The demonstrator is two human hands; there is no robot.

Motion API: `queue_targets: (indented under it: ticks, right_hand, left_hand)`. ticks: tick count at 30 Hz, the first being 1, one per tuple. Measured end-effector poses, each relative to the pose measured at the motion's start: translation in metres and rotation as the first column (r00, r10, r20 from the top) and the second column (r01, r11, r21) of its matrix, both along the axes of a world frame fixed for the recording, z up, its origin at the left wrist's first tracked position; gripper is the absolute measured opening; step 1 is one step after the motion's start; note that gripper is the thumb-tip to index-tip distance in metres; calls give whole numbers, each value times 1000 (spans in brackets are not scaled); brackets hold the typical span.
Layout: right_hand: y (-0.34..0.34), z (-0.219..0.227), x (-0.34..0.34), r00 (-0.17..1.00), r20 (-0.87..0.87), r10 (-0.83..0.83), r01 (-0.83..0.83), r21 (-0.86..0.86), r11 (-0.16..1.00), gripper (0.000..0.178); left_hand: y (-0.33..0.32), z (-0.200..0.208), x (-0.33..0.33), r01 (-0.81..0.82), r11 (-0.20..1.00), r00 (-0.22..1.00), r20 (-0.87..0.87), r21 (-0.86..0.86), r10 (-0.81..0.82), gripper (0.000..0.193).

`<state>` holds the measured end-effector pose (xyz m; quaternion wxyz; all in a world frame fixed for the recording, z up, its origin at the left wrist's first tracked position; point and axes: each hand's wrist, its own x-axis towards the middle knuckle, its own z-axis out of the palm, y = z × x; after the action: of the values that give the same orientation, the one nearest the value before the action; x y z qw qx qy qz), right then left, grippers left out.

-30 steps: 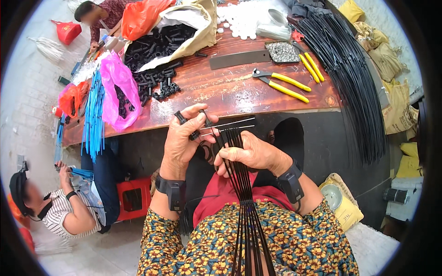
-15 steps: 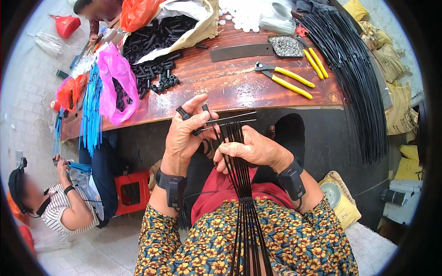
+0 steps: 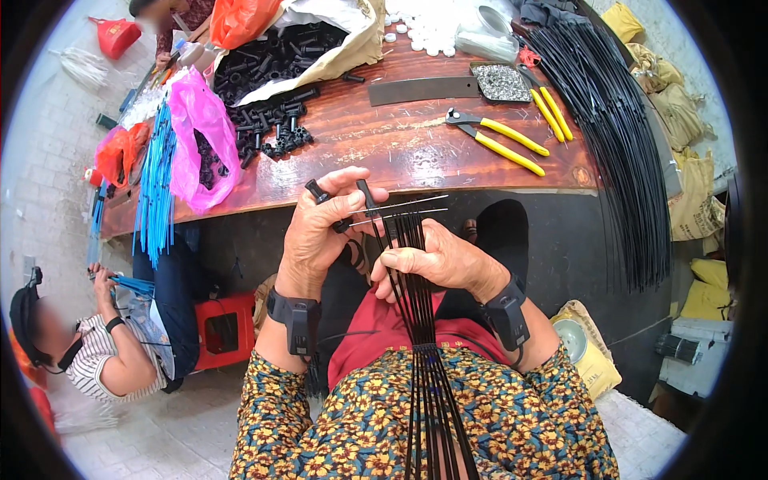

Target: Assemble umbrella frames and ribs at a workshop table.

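Note:
My right hand [image 3: 452, 260] is closed around a fan of thin black rods [image 3: 424, 320], which hang down over my lap and are bound together lower down. Two thin metal wires [image 3: 414, 205] stick out sideways near the rods' upper ends. My left hand [image 3: 308, 240] keeps several short black plastic tubes with flared ends in its fingers. One black tube [image 3: 317, 191] lies between thumb and palm side. Another black tube [image 3: 366, 194] is at the fingertips, by the top of the leftmost rod. Whether that rod enters the tube is too small to tell.
Ahead stands a wooden bench [image 3: 336, 172] with a sack of black tubes [image 3: 272, 60], yellow-handled pincers [image 3: 504, 144], a flat metal bar [image 3: 420, 90] and a large bundle of black rods [image 3: 608, 136]. At left, a co-worker [image 3: 120, 352] sits with blue rods.
The whole view has shifted very slightly. Both hands keep the same hold, and the left fingertips with their tube have barely moved.

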<state>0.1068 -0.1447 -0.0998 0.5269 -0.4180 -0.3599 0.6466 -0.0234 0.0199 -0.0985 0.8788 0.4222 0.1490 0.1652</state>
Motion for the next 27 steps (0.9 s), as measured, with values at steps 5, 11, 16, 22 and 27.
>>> queue_targets:
  ticks: [5,11,16,22,27]
  right_hand:
    - [0,-2,0,1000,-18,0,0,-11,1000,30]
    - [0,-1,2,1000,-23,8,-8,-14,1000,29]
    - [-2,2,2,998,-56,-9,8,-19,1000,28]
    - [-1,-4,2,1000,-16,25,-25,-7,1000,29]
    - [-2,-1,0,1000,-18,-12,12,-1,1000,30]
  left_hand:
    - [-1,-4,1,-34,999,999,4,-2,34,46]
    - [-4,-6,3,-61,998,998,7,-18,61,47]
    - [-4,-7,3,-52,998,998,36,-22,53,42]
    - [-2,-10,2,-52,998,997,56,-45,54,34]
    - [1,-8,-1,33,999,995,89,-6,-33,37]
